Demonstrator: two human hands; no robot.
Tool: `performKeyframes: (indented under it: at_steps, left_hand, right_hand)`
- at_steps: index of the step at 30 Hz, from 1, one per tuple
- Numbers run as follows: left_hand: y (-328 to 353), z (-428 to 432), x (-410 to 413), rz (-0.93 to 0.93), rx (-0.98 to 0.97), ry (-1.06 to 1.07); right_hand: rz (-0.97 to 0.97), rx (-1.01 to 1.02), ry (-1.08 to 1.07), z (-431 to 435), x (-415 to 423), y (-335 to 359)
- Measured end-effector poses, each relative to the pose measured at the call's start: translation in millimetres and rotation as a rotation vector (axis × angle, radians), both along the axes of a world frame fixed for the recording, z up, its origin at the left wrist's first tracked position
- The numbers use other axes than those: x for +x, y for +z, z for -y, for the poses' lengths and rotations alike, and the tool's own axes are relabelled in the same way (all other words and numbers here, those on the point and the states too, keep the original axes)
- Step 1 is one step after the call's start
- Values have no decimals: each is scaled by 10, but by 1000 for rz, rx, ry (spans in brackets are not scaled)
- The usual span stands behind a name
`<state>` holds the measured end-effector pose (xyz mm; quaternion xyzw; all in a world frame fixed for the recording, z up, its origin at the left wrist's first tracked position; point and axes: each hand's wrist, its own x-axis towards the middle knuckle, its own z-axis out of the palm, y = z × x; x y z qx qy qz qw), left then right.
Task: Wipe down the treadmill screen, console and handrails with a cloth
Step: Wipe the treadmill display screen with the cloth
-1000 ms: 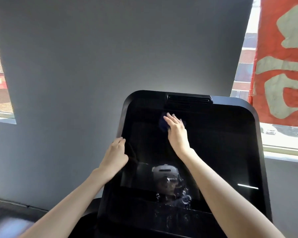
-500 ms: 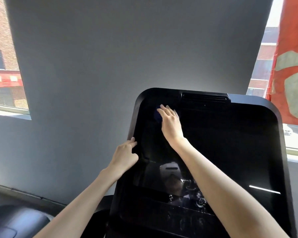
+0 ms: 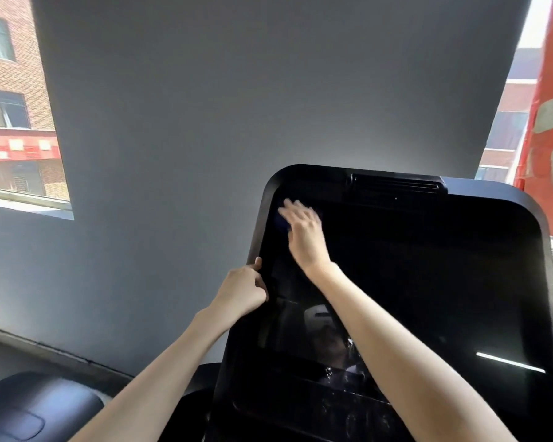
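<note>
Top-left on screen, right hand flat-fingered on cloth; left hand curled round screen edge

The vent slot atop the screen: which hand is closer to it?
Right. The right hand presses the cloth on the screen below-left of the vent slot; the left hand grips the screen's left edge, farther down.

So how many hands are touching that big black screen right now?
2. The left hand grips the left edge of the screen, about halfway up. The right hand presses a dark blue cloth against the glass near the upper left corner. Neither is hidden.
</note>
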<state>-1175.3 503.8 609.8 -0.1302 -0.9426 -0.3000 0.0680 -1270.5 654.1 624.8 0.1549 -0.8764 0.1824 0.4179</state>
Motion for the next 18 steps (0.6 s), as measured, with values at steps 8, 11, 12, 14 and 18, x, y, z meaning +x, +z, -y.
performKeyframes:
  at_steps: [8,11,12,14,18]
  left_hand:
    - [-54,-3,21,-68,-3,-15]
    - [-173,69,64,-60,45,-36]
    - [-224,93,86,-58,64,-26]
    - [-329,145,128,-64,117,7]
    - [-460,177,232,-96,157,95]
  right_hand:
    - [19,227,99,-203,74,-6]
    - [70,-27,-22,82,-33,131]
    - [74,-49,-27,131,0,94]
    - [69,13,42,105,162,-111]
    - [72,185,214,-9,742,-846]
